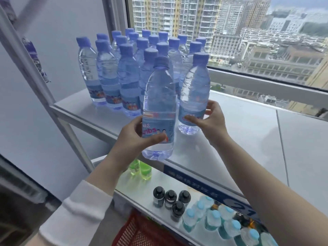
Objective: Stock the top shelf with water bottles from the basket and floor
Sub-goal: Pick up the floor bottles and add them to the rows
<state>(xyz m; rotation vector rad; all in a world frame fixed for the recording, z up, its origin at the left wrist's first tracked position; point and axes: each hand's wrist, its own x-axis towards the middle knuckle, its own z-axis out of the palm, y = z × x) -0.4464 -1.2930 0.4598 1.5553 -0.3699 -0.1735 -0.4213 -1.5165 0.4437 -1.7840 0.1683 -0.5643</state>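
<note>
Soft, cool daylight pours in through the window [266,82] behind the water bottles [124,68], leaving faint shadows on the pale top shelf [248,139], while wide-angle distortion bends straight lines near the edges and the distant buildings [195,15] look slightly smeared

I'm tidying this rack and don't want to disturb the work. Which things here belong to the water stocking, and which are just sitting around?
Job: left hand gripping one water bottle; right hand holding a second bottle; stocked rows; top shelf; red basket.
Lying about: green bottles; black-capped bottles; pale-capped bottles below.
</note>
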